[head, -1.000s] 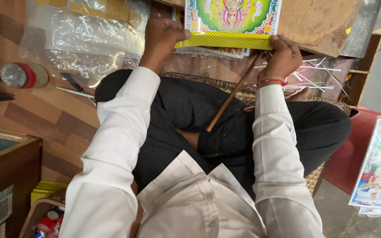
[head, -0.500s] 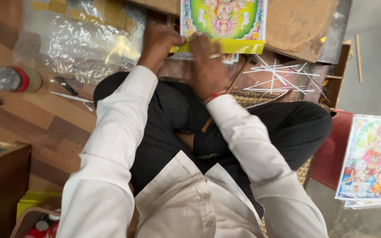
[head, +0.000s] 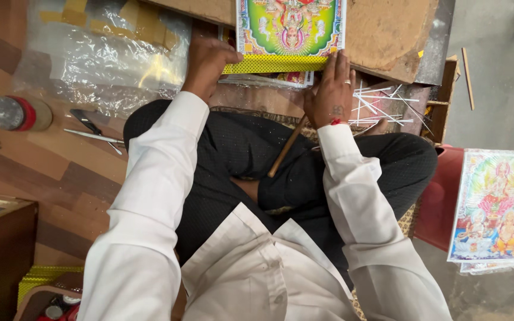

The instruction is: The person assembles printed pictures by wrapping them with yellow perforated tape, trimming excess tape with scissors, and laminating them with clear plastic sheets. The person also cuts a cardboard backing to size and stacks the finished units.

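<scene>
A colourful printed picture [head: 291, 27] with a yellow dotted strip [head: 275, 63] along its near edge lies on a brown board [head: 382, 35] in front of me. My left hand [head: 208, 60] presses the strip's left end with its fingertips. My right hand [head: 330, 89] rests flat on the strip's right end, a ring on one finger. A wooden stick [head: 287, 147] lies across my lap, its upper end under my right hand. I sit cross-legged in dark trousers and a white shirt.
Thin white sticks [head: 379, 104] lie scattered right of my right hand. Crinkled clear plastic [head: 108, 53] covers the floor at left, near scissors [head: 93, 132] and a red-capped container [head: 13, 113]. A stack of printed pictures [head: 498, 208] lies at right, on something red.
My right hand swung left across the strip half a second ago and is now back at its right end, flat on it. The view has shifted slightly.
</scene>
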A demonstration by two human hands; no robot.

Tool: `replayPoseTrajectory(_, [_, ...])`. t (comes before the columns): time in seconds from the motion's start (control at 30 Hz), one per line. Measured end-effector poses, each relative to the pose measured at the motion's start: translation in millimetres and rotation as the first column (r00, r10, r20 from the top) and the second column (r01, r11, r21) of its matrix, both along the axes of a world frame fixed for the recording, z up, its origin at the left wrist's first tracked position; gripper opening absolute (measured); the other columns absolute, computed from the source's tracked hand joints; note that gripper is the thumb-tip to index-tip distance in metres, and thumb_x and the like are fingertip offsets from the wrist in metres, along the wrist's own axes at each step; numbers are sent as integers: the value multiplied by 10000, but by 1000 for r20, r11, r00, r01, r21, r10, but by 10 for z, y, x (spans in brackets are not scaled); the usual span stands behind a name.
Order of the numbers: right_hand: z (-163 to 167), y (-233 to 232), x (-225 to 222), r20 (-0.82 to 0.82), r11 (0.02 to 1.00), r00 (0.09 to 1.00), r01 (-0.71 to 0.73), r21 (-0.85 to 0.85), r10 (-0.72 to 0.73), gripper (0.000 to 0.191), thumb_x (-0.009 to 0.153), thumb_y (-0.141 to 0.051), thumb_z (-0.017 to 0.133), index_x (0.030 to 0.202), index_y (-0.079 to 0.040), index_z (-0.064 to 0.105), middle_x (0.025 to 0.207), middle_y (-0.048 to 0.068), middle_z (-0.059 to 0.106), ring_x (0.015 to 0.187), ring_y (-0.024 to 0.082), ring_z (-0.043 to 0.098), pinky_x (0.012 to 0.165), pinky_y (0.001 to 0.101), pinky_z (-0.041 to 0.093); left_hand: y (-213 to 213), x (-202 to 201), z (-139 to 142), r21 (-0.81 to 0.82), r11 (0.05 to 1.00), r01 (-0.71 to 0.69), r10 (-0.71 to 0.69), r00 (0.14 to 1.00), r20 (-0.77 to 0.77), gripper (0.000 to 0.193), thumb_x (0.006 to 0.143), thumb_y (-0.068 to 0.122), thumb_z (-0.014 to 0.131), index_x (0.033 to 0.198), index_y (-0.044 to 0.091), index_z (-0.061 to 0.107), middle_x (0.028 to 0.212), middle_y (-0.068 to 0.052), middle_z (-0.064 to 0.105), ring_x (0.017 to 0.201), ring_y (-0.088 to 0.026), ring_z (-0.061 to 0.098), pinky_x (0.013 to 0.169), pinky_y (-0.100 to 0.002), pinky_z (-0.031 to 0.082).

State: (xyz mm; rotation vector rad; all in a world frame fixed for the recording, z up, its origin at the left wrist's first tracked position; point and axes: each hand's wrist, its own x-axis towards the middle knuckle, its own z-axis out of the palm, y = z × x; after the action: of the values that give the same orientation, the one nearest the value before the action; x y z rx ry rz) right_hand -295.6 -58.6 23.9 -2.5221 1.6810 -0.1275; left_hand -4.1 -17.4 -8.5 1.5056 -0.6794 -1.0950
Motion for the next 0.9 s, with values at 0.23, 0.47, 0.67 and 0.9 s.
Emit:
replayPoseTrajectory(0.23, [96, -33, -20, 79, 1000, 997, -2, -24, 4, 972, 799, -237, 774, 1575, 86, 286, 1626, 286, 313, 1504, 417, 322, 1246, 491, 240, 19, -67, -19, 42, 998, 37, -32, 994, -109, 118, 738, 24, 783, 844, -12, 748, 874, -149, 760, 827, -239, 724, 819, -351, 560])
replayPoseTrajectory(0.47, [176, -377, -259, 201, 999, 979, 24, 45, -32, 811, 807, -168, 772, 1500, 76, 430, 1563, 307, 396, 1380, 467, 443, 1160, 471, 392, 50, -506, 128, 103, 994, 35, -13, 978, -207, 117, 750, 25, 770, 855, -24, 754, 875, -149, 758, 790, -237, 712, 727, -366, 565])
replayPoseTrajectory(0.67, [61, -419, -398, 217, 1000, 976, 5, 24, -10, 778, 782, -91, 756, 1492, 55, 476, 1562, 269, 433, 1384, 462, 471, 1156, 458, 410, 162, -574, 218, -133, 982, 134, -47, 855, 517, 483, 782, 49, 762, 1258, 96, 696, 957, -116, 738, 803, -198, 691, 716, -335, 544])
replayPoseTrajectory(0.9, [401, -189, -525, 334, 984, 942, 42, -172, 18, 643, 864, -80, 799, 1456, -45, 550, 1544, 195, 505, 1398, 367, 533, 1137, 437, 460, 109, -500, 191, -57, 976, 211, -193, 953, 233, 501, 805, 5, 762, 1282, 156, 743, 824, -20, 651, 698, -107, 614, 612, -280, 541])
